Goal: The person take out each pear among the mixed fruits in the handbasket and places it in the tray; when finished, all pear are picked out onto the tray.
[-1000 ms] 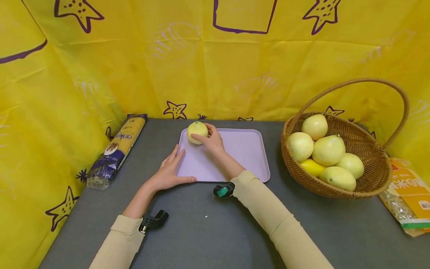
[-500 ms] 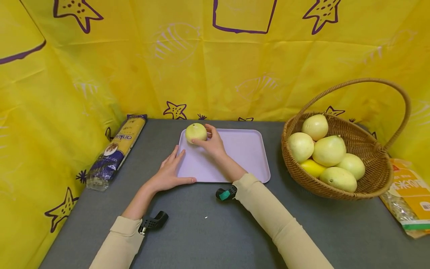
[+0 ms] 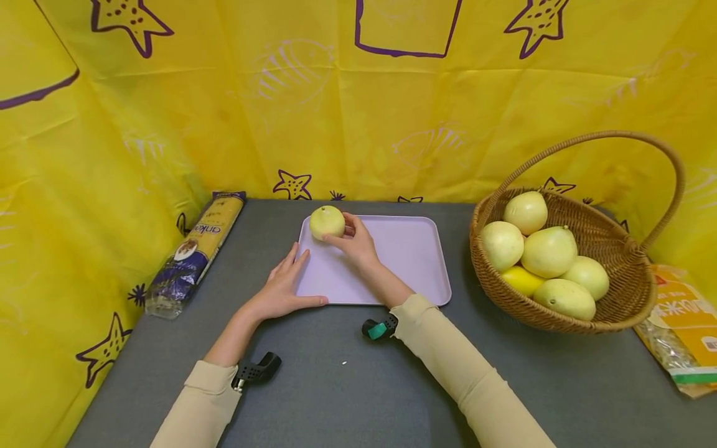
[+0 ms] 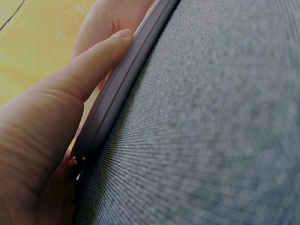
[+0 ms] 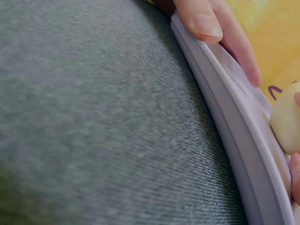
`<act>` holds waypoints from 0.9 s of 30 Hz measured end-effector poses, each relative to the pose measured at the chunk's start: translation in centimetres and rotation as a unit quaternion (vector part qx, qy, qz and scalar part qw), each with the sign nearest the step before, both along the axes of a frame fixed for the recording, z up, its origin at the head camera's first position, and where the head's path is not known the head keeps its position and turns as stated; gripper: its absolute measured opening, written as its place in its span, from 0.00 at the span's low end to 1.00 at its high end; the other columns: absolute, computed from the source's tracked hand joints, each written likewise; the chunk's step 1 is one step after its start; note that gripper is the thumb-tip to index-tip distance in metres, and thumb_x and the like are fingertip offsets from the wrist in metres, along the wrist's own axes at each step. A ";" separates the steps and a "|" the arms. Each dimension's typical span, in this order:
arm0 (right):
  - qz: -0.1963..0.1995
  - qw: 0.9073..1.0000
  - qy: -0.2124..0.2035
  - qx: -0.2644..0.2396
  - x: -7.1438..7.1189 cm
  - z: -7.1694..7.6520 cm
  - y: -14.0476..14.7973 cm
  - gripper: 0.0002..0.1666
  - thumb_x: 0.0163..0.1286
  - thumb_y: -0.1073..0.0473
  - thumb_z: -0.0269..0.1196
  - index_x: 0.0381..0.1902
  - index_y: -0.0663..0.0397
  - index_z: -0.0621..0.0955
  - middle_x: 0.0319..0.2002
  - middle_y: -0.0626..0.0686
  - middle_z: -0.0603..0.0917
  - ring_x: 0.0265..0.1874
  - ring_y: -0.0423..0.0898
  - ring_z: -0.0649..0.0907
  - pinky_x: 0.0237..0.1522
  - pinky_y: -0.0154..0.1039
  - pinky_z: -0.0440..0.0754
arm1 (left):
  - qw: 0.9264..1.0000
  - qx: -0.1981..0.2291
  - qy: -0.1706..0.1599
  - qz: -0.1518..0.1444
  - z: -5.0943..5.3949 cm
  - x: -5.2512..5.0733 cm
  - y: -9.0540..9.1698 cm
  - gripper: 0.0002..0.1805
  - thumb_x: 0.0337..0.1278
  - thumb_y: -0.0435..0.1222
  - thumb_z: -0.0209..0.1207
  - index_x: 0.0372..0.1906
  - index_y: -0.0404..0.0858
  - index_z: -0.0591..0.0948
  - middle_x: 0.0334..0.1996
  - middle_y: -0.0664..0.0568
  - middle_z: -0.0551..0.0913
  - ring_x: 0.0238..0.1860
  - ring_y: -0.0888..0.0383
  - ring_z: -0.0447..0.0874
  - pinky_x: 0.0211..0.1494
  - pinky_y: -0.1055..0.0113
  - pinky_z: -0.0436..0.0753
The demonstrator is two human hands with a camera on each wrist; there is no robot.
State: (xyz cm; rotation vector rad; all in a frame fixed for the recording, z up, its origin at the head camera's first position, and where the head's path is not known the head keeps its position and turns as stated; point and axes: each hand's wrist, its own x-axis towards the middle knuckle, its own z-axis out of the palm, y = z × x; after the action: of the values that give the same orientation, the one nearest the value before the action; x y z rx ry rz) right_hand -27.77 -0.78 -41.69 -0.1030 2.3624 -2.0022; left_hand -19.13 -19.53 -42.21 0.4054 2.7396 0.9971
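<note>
In the head view a round pale yellow-green pear (image 3: pixel 327 223) rests at the far left corner of a lilac tray (image 3: pixel 400 261). My right hand (image 3: pixel 358 244) holds it from the right, thumb at the near side and fingers at the right side. The right wrist view shows fingertips against the pear (image 5: pixel 286 119) at the picture's edge. My left hand (image 3: pixel 280 291) lies around the tray's near left corner, fingers spread along the left edge. Its thumb (image 4: pixel 101 56) rests straight along the front rim.
A wicker basket (image 3: pixel 627 274) with a tall handle stands to the right, holding several pears (image 3: pixel 548 250) and a yellow fruit (image 3: pixel 522 280). An orange packet (image 3: pixel 680 323) lies beyond it. A pasta packet (image 3: pixel 196 249) lies left on the grey tabletop (image 3: pixel 313 398).
The pear has shifted slightly left and toward me, then stayed put. My right hand has drawn back a little to the right and nearer. The left hand has stayed in place.
</note>
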 end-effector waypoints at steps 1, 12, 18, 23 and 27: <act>-0.002 1.000 -0.001 -0.003 0.1 0.0 0.0 0.44 0.56 0.59 0.75 0.69 0.55 0.68 0.58 0.58 0.77 0.54 0.50 0.78 0.55 0.40 0.76 | 1.000 0.000 -0.001 0.001 0.0 0.0 0.0 0.64 0.43 0.64 0.68 0.78 0.39 0.47 0.77 0.43 0.30 0.75 0.34 0.34 0.67 0.32 0.42; -0.011 0.998 -0.034 -0.052 2.3 0.7 1.6 0.37 0.58 0.57 0.73 0.64 0.53 0.73 0.60 0.53 0.76 0.54 0.49 0.76 0.51 0.41 0.77 | 1.000 -0.008 0.001 0.000 -0.1 0.0 0.0 0.63 0.43 0.64 0.67 0.78 0.40 0.49 0.78 0.44 0.30 0.74 0.34 0.34 0.67 0.31 0.43; 0.024 0.995 -0.041 -0.090 3.7 1.0 3.1 0.30 0.63 0.60 0.69 0.63 0.57 0.75 0.60 0.56 0.77 0.50 0.48 0.78 0.45 0.37 0.78 | 1.000 -0.013 0.000 0.000 -0.2 0.0 0.0 0.63 0.44 0.64 0.67 0.78 0.40 0.49 0.78 0.44 0.30 0.74 0.33 0.34 0.67 0.31 0.43; 0.054 0.990 -0.060 -0.117 5.0 1.4 4.4 0.25 0.66 0.62 0.65 0.60 0.59 0.76 0.59 0.58 0.78 0.51 0.47 0.80 0.48 0.40 0.79 | 1.000 -0.012 0.015 -0.005 -0.3 -0.1 -0.1 0.62 0.44 0.62 0.68 0.77 0.37 0.50 0.77 0.41 0.31 0.74 0.32 0.35 0.67 0.33 0.42; 0.078 0.981 -0.094 -0.152 6.2 2.1 5.8 0.25 0.68 0.64 0.63 0.62 0.63 0.75 0.62 0.62 0.75 0.56 0.52 0.78 0.57 0.47 0.75 | 1.000 -0.011 0.022 -0.008 -0.3 -0.2 -0.2 0.62 0.45 0.61 0.68 0.77 0.35 0.50 0.77 0.40 0.31 0.74 0.32 0.35 0.68 0.33 0.41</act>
State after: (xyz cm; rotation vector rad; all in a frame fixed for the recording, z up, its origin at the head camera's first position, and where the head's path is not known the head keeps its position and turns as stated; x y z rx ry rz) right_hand -21.58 5.06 -39.60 -0.0995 1.8653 -2.1723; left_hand -19.30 -19.70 -42.51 0.4497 2.7790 0.9652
